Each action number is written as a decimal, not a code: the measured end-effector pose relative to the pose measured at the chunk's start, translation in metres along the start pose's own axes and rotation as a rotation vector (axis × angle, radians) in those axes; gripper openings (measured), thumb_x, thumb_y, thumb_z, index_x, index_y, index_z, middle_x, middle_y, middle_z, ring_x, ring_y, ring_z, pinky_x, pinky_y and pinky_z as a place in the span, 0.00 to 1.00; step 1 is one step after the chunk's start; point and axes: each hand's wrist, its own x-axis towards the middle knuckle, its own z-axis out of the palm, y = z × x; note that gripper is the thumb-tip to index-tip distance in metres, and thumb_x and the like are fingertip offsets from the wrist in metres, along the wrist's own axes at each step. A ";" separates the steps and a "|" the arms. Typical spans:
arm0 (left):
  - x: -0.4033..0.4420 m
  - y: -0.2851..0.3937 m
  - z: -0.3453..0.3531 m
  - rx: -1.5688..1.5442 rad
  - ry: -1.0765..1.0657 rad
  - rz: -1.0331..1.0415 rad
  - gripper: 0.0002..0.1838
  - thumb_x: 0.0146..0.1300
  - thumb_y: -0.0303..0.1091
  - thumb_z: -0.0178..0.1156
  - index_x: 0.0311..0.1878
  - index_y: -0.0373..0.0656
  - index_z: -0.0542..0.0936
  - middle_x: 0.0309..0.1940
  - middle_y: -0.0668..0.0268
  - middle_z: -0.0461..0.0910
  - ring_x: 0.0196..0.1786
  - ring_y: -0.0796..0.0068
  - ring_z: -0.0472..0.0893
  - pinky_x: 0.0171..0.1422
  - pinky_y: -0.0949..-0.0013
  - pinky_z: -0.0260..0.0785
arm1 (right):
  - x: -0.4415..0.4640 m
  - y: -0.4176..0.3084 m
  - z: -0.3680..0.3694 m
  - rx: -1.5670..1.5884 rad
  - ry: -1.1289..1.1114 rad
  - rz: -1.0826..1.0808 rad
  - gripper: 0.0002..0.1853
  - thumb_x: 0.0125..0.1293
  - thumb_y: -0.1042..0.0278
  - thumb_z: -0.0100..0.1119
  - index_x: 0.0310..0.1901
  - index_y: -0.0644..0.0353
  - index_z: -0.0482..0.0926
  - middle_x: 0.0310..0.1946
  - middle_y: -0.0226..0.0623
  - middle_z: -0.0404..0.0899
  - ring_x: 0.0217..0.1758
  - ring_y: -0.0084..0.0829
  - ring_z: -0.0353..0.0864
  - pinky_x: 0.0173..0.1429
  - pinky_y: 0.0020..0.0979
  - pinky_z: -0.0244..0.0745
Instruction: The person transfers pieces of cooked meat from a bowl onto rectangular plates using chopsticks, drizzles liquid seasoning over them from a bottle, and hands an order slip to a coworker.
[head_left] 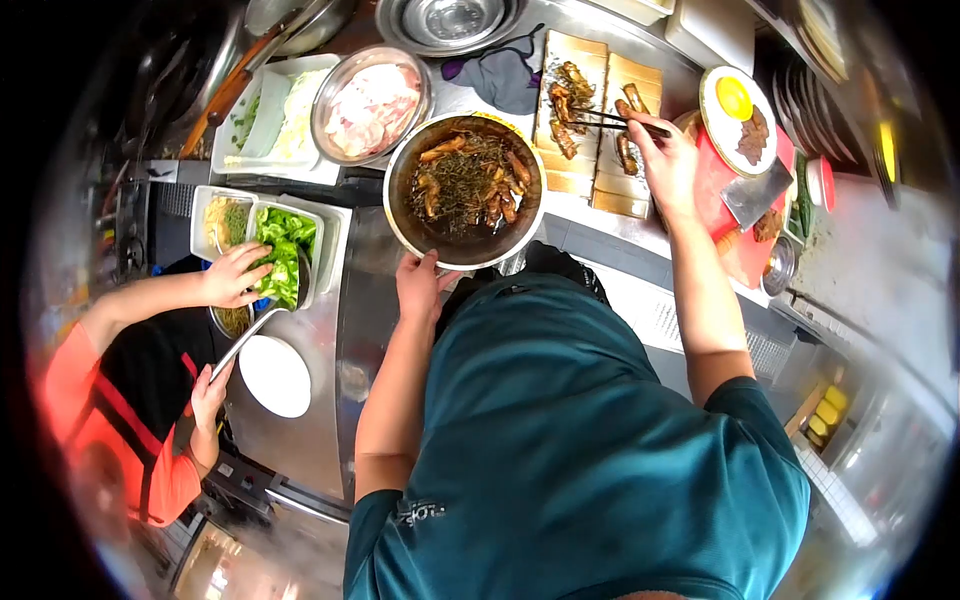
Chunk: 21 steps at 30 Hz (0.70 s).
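My left hand (422, 286) is closed on the near rim of a round metal bowl (403, 218). Inside are brown pieces of meat (500, 195) and dark, stringy herbs (455, 180) in dark liquid. My right hand (665, 168) grips a pair of dark chopsticks (615, 122) that points left over two long tan serving plates. On the left plate (572, 55), whose glazed brown pieces (562, 105) lie in a row, the chopstick tips are at or just above the food; contact I cannot tell. The right plate (638, 82) carries a few similar pieces (627, 150).
A bowl of raw pale meat (372, 105) and tubs of shredded vegetables (290, 110) stand left. At far left a co-worker's hand (238, 275) touches green leaves (285, 235); their other hand holds a ladle handle (240, 340). Right are a cleaver (755, 195) and red board (700, 200).
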 end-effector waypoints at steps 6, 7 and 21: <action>0.001 -0.003 -0.001 0.005 0.017 -0.013 0.07 0.73 0.26 0.51 0.49 0.33 0.73 0.43 0.59 0.78 0.42 0.71 0.81 0.45 0.64 0.86 | -0.049 -0.025 0.013 0.325 -0.196 0.261 0.07 0.66 0.73 0.66 0.43 0.63 0.86 0.35 0.34 0.86 0.37 0.19 0.83 0.43 0.23 0.77; -0.002 0.002 0.003 -0.001 0.020 -0.012 0.07 0.73 0.26 0.51 0.49 0.33 0.73 0.42 0.59 0.78 0.41 0.71 0.81 0.45 0.64 0.86 | -0.061 -0.031 0.023 0.331 -0.216 0.278 0.06 0.66 0.73 0.66 0.43 0.63 0.86 0.34 0.33 0.86 0.36 0.18 0.83 0.42 0.22 0.77; 0.000 0.001 0.001 -0.033 -0.019 -0.011 0.09 0.74 0.25 0.49 0.53 0.32 0.70 0.48 0.54 0.80 0.45 0.65 0.84 0.41 0.66 0.87 | -0.108 -0.030 0.049 0.276 -0.205 0.203 0.07 0.66 0.75 0.65 0.43 0.67 0.85 0.33 0.33 0.85 0.35 0.19 0.81 0.44 0.22 0.76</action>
